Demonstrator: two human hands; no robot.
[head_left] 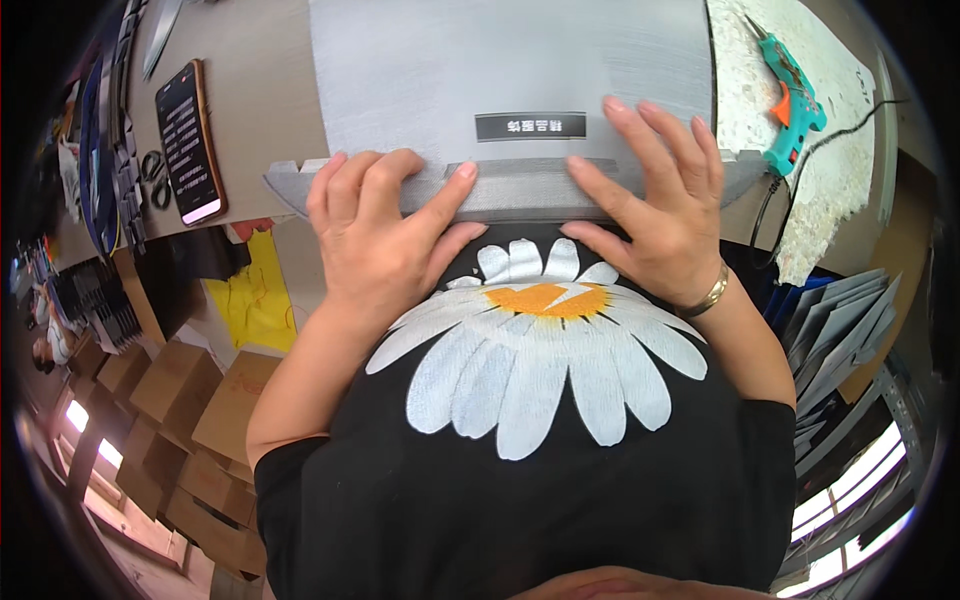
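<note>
A silver-grey sheet of card (420, 90) lies on the table in front of me, with a dark printed label (530, 125) on it. Along its near side runs a narrow creased flap (520, 205) with angled ends. My left hand (385, 225) rests on the left part of this flap, fingers bent but apart, thumb at the near edge. On the right part lies my right hand (665, 205), its fingers spread; some reach past the flap onto the sheet, and the thumb is by the near edge. Neither hand is wrapped round anything.
A teal glue gun (790, 100) with a cord lies on a white glue-spotted board (840, 190) at right. At left are a phone (188, 145) and black-handled scissors (155, 180). Cardboard boxes (175, 385) stand lower left; several grey folded pieces (840, 320) stand lower right.
</note>
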